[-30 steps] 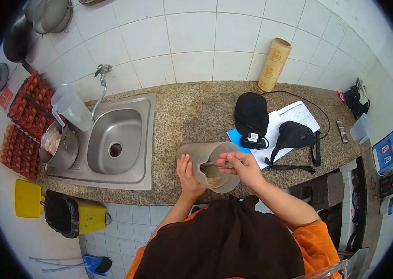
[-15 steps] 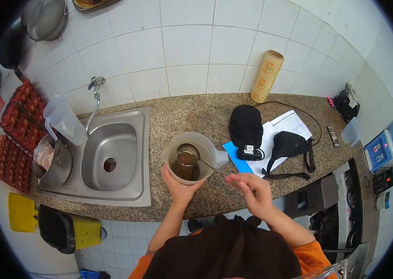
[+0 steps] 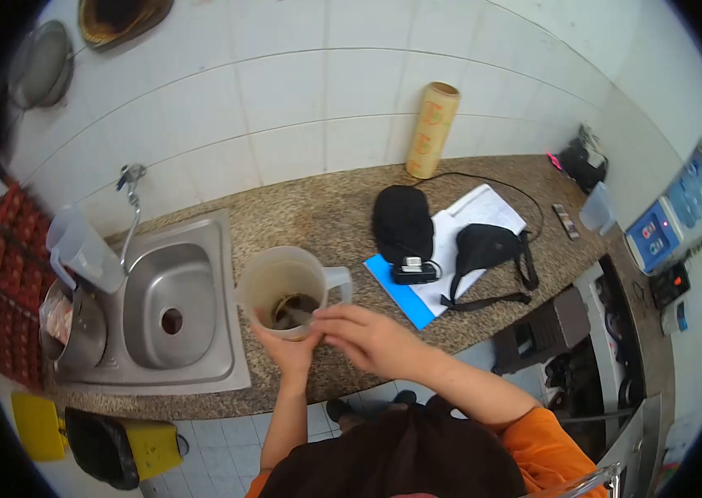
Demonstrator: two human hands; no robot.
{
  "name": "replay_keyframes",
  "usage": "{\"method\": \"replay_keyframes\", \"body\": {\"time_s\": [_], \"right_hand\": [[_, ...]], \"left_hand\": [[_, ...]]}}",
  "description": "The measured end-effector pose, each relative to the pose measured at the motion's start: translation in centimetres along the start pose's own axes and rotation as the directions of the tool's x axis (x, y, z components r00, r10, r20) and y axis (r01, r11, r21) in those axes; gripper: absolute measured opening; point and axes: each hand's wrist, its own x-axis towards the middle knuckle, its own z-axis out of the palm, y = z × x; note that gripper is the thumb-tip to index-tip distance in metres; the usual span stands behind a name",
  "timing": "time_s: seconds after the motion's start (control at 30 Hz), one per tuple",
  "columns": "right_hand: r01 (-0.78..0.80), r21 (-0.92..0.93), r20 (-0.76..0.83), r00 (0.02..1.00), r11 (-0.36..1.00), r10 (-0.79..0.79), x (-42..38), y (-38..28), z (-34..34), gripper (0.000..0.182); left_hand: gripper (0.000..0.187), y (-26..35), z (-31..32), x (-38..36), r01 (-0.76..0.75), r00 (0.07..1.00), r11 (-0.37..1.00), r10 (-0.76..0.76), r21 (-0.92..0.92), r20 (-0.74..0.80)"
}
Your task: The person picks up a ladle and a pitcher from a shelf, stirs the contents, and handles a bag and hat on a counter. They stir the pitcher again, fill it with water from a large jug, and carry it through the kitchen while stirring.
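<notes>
A translucent plastic pitcher point(image 3: 264, 272) with its handle to the right stands over the counter, tilted a little toward me. Dark brown liquid point(image 3: 291, 307) lies in its bottom. My left hand point(image 3: 287, 347) is closed around the near lower side of the pitcher. Above the near rim, my right hand point(image 3: 363, 336) pinches the handle of a metal ladle point(image 3: 299, 316). The ladle's bowl is down inside the pitcher, mostly hidden in the liquid.
Left of the pitcher is a steel sink point(image 3: 239, 332) with a metal pot point(image 3: 90, 332) and a clear jug point(image 3: 90, 249). Egg trays point(image 3: 15, 249) stack at far left. To the right lie a black cap point(image 3: 402, 220), papers point(image 3: 492, 212), a black pouch point(image 3: 488, 249) and a wrap roll point(image 3: 432, 129).
The ladle's bowl has gone from the pitcher's upper part down into the liquid. My right hand has moved left, close to the rim. The pitcher is now tilted toward me, and the view has shifted.
</notes>
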Motion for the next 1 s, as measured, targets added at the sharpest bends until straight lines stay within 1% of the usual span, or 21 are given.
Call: {"method": "replay_keyframes", "body": {"time_s": [0.03,0.1,0.17,0.23,0.3,0.33,0.37,0.4,0.43,0.5,0.53,0.57,0.6,0.63,0.67,0.77,0.8,0.87,0.9,0.97,1.0], "right_hand": [[0.0,0.021,-0.03,1.0,1.0,0.001,-0.7,-0.1,0.3,0.028],[-0.018,0.026,-0.09,0.996,0.999,0.02,-2.9,-0.1,0.1,0.031],[-0.022,0.069,-0.042,0.999,0.997,0.025,-5.8,0.0,-0.6,0.033],[-0.061,0.046,-0.07,0.995,0.997,0.064,-10.3,1.1,-0.8,0.032],[-0.203,-0.026,-0.007,0.979,0.979,0.203,-16.1,2.2,-1.2,0.028],[-0.309,-0.049,0.064,0.948,0.95,0.312,-19.6,2.9,-1.2,0.028],[-0.407,-0.077,0.135,0.9,0.91,0.414,-23.4,3.8,-1.4,0.028],[-0.514,-0.116,0.256,0.811,0.85,0.525,-27.5,4.9,-1.5,0.029],[-0.605,-0.166,0.373,0.692,0.779,0.618,-31.8,6.0,-1.6,0.029],[-0.836,-0.209,0.561,0.321,0.506,0.763,-39.2,7.3,-2.3,0.034],[-0.885,-0.099,0.593,0.314,0.454,0.741,-44.4,8.8,-1.7,0.039],[-0.92,0.009,0.627,0.31,0.391,0.715,-49.4,9.4,-0.9,0.043],[-0.922,0.01,0.636,0.304,0.387,0.709,-52.8,7.9,-0.5,0.043],[-0.94,0.317,0.581,0.297,0.125,0.758,-55.8,6.1,-0.3,0.045],[-0.799,0.585,0.536,0.255,-0.137,0.805,-58.3,4.7,-1.0,0.048],[-0.834,0.531,0.573,0.222,-0.151,0.789,-62.5,3.4,-3.2,0.048],[-0.844,0.513,0.582,0.211,-0.154,0.785,-64.0,3.0,-3.8,0.048],[-0.868,0.47,0.597,0.181,-0.158,0.782,-66.7,2.0,-4.6,0.048],[-0.881,0.447,0.602,0.165,-0.159,0.781,-68.3,1.5,-5.2,0.048],[-0.904,0.398,0.611,0.134,-0.157,0.78,-70.0,1.2,-5.9,0.048],[-0.914,0.374,0.615,0.121,-0.154,0.779,-70.6,1.2,-6.5,0.049]], "left_hand": [[0.104,-0.4,0.0,-0.2,-0.005,1.0,1.0,0.005,-0.017,0.029],[0.107,-1.0,0.0,-0.6,-0.032,0.999,0.988,0.031,0.152,0.003],[0.108,-1.4,0.1,-0.9,-0.023,1.0,0.994,0.021,0.102,0.015],[0.11,-2.1,0.2,-1.3,-0.01,1.0,0.998,0.008,0.061,0.024],[0.109,-2.8,0.2,-2.1,0.123,0.992,0.992,-0.123,-0.035,-0.001],[0.109,-2.7,0.1,-3.3,0.12,0.993,0.992,-0.119,-0.035,0.023],[0.103,-2.1,0.0,-4.5,0.002,1.0,0.965,0.005,0.261,-0.024],[0.098,-1.4,0.3,-6.0,-0.102,0.989,0.838,0.143,0.536,-0.035],[0.098,-0.8,0.7,-7.8,-0.113,0.989,0.838,0.145,0.534,-0.018],[0.085,0.5,2.1,-12.0,-0.123,0.984,0.78,0.178,0.614,-0.029],[0.073,1.8,3.4,-14.4,-0.202,0.971,0.802,0.238,0.562,0.009],[0.073,2.3,4.8,-16.8,-0.203,0.972,0.8,0.236,0.565,0.015],[0.07,2.3,6.3,-19.4,-0.263,0.964,0.858,0.246,0.442,0.097],[0.066,2.7,7.6,-22.1,-0.303,0.95,0.901,0.261,0.309,0.171],[0.061,3.9,9.2,-24.5,-0.312,0.938,0.888,0.231,0.337,0.257],[0.056,7.2,13.3,-30.1,-0.452,0.823,0.807,0.212,0.381,0.527],[0.056,7.9,14.4,-31.1,-0.457,0.821,0.801,0.211,0.387,0.531],[0.052,9.0,16.4,-33.0,-0.483,0.658,0.846,0.181,0.226,0.731],[0.052,9.2,17.0,-33.6,-0.483,0.659,0.845,0.178,0.23,0.73],[0.046,9.5,17.8,-34.3,-0.521,0.547,0.83,0.143,0.202,0.824],[0.046,9.4,18.0,-34.6,-0.523,0.55,0.827,0.142,0.207,0.823]]}}
